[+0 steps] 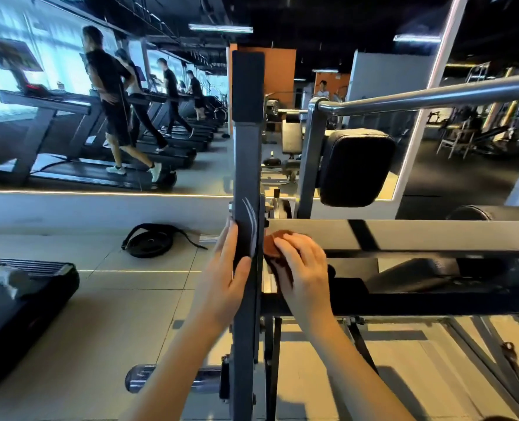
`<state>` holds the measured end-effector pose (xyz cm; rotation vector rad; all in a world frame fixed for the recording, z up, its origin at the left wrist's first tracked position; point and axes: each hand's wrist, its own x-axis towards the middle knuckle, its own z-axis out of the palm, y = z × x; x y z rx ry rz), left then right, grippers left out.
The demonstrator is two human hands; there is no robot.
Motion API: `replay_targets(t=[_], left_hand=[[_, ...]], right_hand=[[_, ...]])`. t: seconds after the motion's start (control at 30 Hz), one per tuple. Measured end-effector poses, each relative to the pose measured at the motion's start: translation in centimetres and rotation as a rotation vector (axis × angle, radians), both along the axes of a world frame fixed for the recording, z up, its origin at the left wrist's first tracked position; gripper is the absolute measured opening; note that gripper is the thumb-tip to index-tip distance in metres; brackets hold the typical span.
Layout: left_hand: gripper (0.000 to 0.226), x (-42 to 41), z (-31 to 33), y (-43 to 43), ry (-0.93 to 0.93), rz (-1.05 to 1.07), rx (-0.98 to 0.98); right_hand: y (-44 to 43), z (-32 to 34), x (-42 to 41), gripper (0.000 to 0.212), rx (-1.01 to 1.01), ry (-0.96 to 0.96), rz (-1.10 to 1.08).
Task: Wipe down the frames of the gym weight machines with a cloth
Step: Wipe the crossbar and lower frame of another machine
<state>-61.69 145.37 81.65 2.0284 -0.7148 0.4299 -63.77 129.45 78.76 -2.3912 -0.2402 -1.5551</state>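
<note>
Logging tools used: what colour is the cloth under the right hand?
Rusty brown; the cloth sits under the right hand, best in the head view.

Bright window light at left, dim ceiling, edges bowed and blurred.

The floor point(130, 299) is pale tile with thin grout lines. At its far edge, against the foot of the mirrored wall, lies a coiled black belt point(149, 241) (one loose strap trails off to the right). A treadmill deck point(24, 287) rests at the left edge. Nearer, the weight machine frame point(247, 360) stands on the tiles.
</note>
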Motion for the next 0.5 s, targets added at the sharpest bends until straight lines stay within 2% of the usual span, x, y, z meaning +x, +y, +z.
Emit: replay_targets(t=[0.07,0.13,0.2,0.27,0.33,0.5], left_hand=[[0.062,0.3,0.2,0.5,0.026,-0.044,-0.044],[0.058,0.8,0.3,1.1,0.045,-0.078,-0.113],[0.054,1.7,0.9,1.4,0.021,-0.121,-0.153],[0.049,2.8,1.9,1.6,0.011,-0.213,-0.195],[0.045,4.0,2.9,1.9,0.036,-0.312,-0.23],[0.055,6.5,2.9,3.0,0.095,-0.49,-0.243]], right_hand=[[-0.2,1.2,0.2,0.034,0.023,0.009,0.022],[0.3,3.6,0.6,0.033,0.164,-0.021,0.033],[1.4,6.3,1.1,0.031,0.268,-0.156,0.003],[3.0,7.4,2.0,0.028,0.274,-0.264,0.008],[4.9,6.2,2.7,0.028,0.26,-0.284,0.015],[7.4,0.5,1.7,0.028,0.192,-0.292,-0.129]])
